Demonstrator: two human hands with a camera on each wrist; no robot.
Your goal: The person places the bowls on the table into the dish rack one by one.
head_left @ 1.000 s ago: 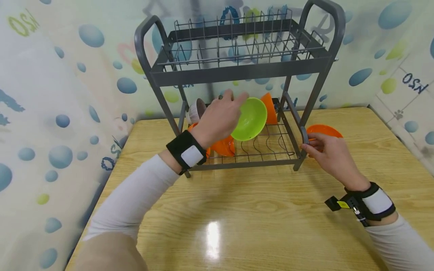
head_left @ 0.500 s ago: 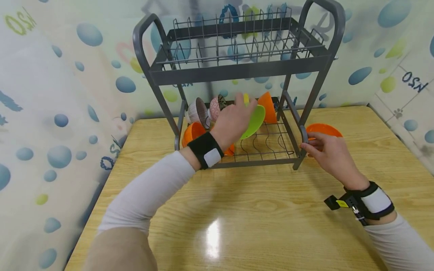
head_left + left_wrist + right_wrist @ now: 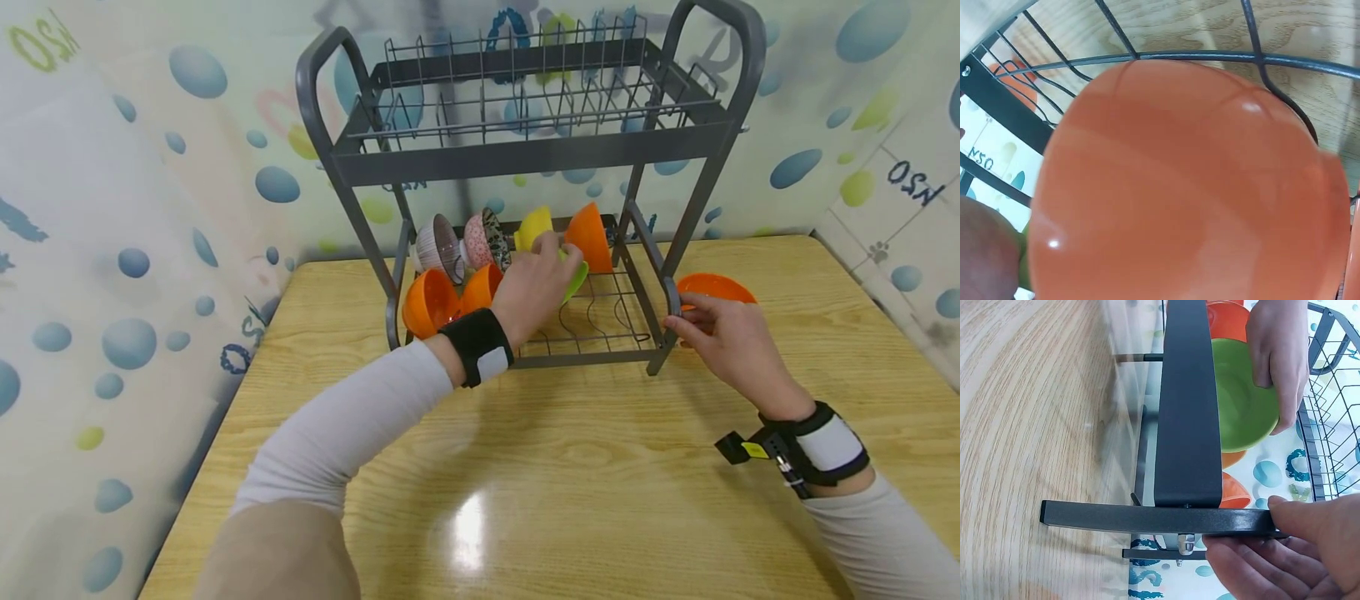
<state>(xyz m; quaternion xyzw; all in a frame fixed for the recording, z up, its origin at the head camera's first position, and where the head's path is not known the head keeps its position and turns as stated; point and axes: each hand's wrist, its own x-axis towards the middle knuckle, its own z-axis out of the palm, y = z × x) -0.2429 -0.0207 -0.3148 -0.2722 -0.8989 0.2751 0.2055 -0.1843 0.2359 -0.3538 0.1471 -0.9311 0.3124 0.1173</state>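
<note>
My left hand (image 3: 534, 287) pinches the rim of a green bowl (image 3: 577, 282) on the lower tier of a grey two-tier dish rack (image 3: 525, 160). In the right wrist view the green bowl (image 3: 1235, 394) stands on edge, its inside showing. Two orange bowls (image 3: 430, 304) lie tilted left of that hand, partly behind the wrist. One orange bowl (image 3: 1179, 187) fills most of the left wrist view. My right hand (image 3: 726, 346) grips the rack's right side frame, thumb on one face and fingers on the other.
Behind, on the lower tier, stand a white ribbed bowl (image 3: 433, 248), a pink patterned bowl (image 3: 477, 242), a yellow bowl (image 3: 531, 227) and an orange bowl (image 3: 588, 237). Another orange bowl (image 3: 718, 286) sits on the wooden table (image 3: 600, 483) right of the rack.
My left hand has moved right, and the green bowl has turned from facing forward to edge-on and gone slightly down. Orange bowls at left came into view. My right hand stays on the frame.
</note>
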